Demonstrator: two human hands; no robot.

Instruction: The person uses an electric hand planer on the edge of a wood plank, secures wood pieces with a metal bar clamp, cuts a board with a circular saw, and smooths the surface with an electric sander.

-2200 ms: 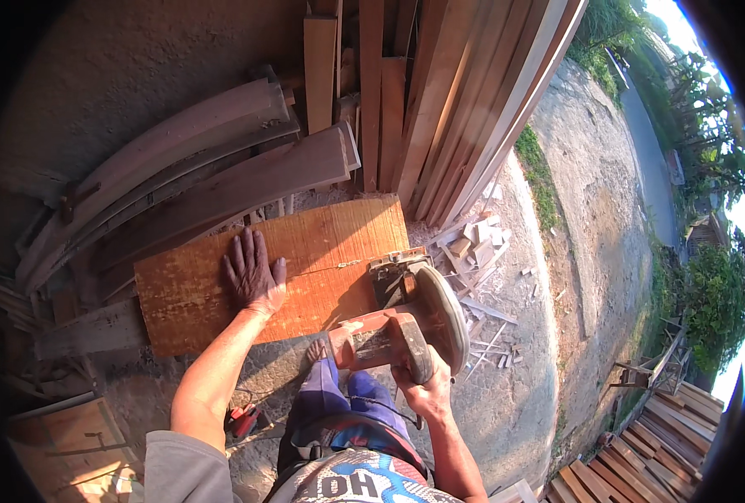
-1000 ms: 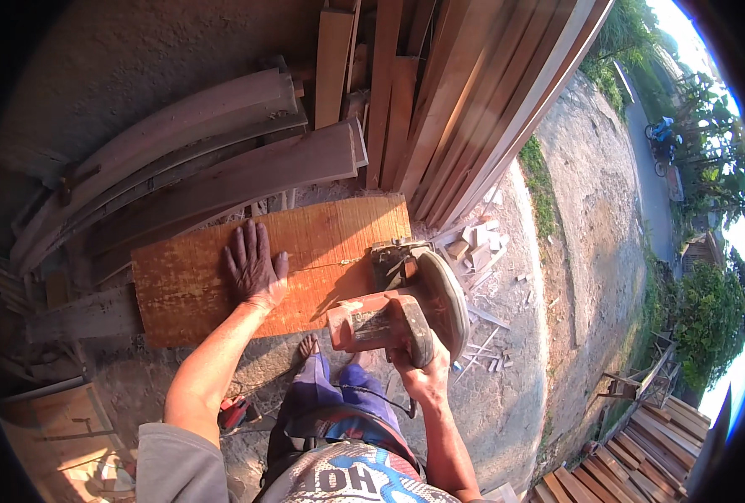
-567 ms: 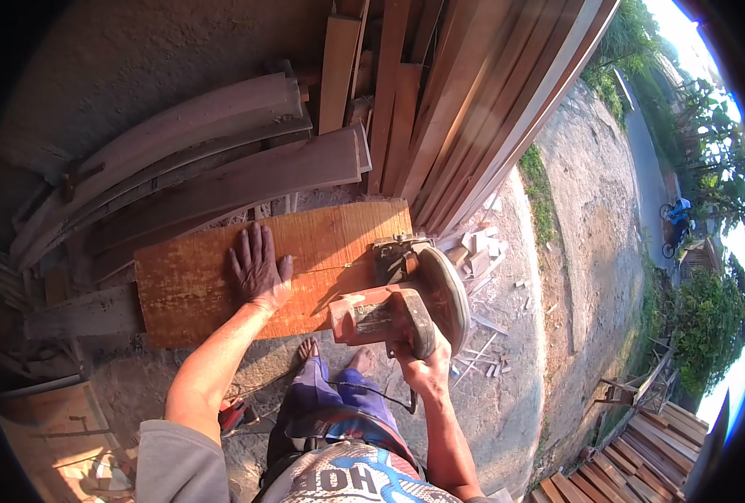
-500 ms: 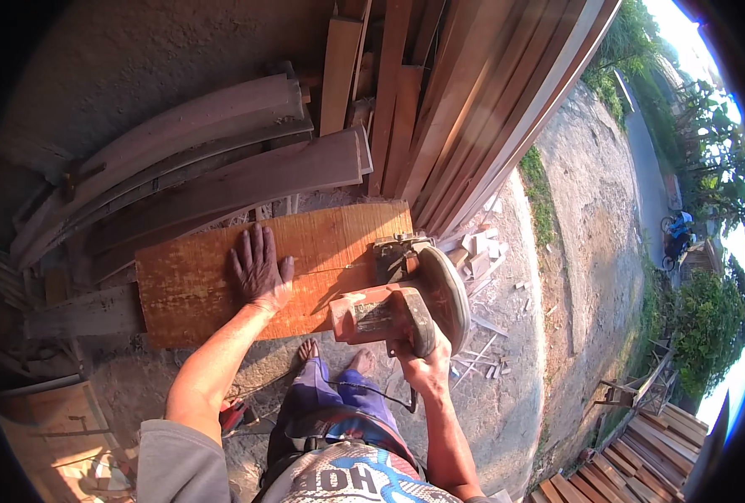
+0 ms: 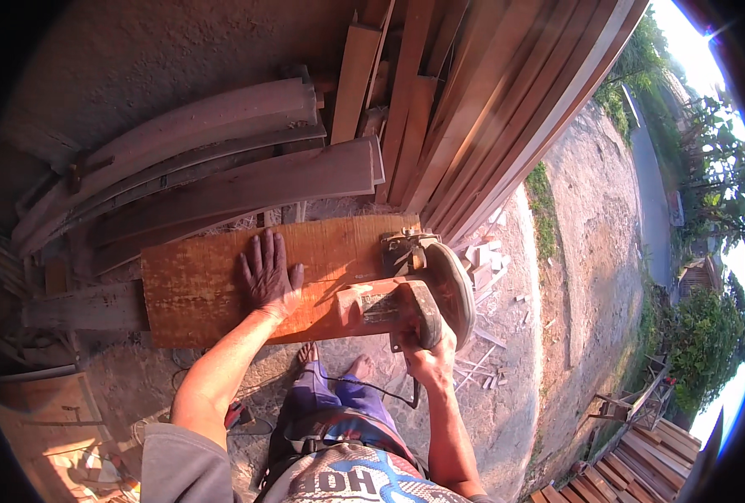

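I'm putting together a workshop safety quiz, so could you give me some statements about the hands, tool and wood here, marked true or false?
1. The right hand grips the circular saw. True.
2. The left hand is clenched in a fist. False: it lies flat on the board, fingers spread.
3. The saw is at the board's left end. False: it is at the right end.
4. Wood offcuts lie to the right of the board. True.
5. The person wears boots. False: the feet are bare.

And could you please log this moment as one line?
left hand: flat on orange-brown board; right hand: gripping circular saw; saw: at board's right end; offcuts: on ground
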